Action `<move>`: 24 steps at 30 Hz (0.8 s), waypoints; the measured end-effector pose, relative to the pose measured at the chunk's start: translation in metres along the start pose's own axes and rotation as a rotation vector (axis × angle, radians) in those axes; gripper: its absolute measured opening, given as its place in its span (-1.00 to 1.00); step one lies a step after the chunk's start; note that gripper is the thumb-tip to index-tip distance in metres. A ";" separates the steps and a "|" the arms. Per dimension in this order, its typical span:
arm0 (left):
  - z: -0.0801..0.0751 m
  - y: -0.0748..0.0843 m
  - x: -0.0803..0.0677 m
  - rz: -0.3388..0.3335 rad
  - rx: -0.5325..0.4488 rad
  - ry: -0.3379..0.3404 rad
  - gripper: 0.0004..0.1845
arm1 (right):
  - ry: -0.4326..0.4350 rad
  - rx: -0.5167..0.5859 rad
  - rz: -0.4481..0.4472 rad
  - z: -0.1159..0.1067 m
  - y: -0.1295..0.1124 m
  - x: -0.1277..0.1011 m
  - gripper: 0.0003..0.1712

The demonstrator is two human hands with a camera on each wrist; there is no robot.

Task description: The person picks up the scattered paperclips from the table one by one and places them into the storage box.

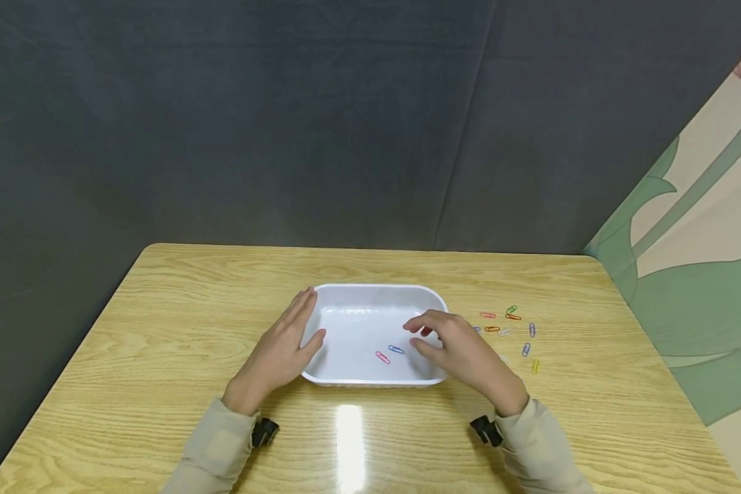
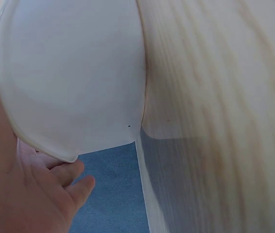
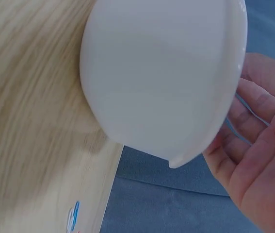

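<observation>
A white rectangular tray sits mid-table. Inside it lie a pink paper clip and a blue paper clip. My left hand lies flat against the tray's left wall with straight fingers and the thumb at the front corner. My right hand hovers over the tray's right end, finger and thumb loosely apart. A small red clip shows just under those fingers; whether they touch it is unclear. In the right wrist view, the right hand is relaxed behind the tray. The left wrist view shows the left hand under the tray's rim.
Several coloured paper clips lie scattered on the wooden table right of the tray; one blue clip shows in the right wrist view. A dark backdrop stands behind the table, and a painted wall is to the right.
</observation>
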State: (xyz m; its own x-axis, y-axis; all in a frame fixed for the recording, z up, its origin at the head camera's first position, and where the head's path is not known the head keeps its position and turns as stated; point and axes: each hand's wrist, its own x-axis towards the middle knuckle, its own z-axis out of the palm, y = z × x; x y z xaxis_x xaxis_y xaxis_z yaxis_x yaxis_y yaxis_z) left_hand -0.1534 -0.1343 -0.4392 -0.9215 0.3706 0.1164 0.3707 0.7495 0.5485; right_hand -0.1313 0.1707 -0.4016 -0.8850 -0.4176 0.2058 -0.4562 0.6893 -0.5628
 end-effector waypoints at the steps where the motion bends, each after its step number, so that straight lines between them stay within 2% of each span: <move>1: 0.000 0.000 0.000 0.000 0.001 0.001 -0.27 | 0.001 -0.002 0.002 0.000 0.000 -0.001 -0.78; 12: -0.001 0.001 0.001 0.007 0.005 0.000 -0.27 | 0.030 0.000 0.027 -0.009 0.004 -0.013 -0.77; 24: 0.000 0.000 0.000 0.007 0.002 0.000 -0.27 | 0.056 -0.049 0.049 -0.020 0.010 -0.027 -0.75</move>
State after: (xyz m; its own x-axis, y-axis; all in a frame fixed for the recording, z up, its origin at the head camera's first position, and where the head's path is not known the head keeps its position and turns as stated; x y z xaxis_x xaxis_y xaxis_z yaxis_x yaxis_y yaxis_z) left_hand -0.1538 -0.1340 -0.4388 -0.9190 0.3755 0.1204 0.3772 0.7483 0.5457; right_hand -0.1138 0.2004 -0.3969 -0.9096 -0.3496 0.2244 -0.4149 0.7371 -0.5335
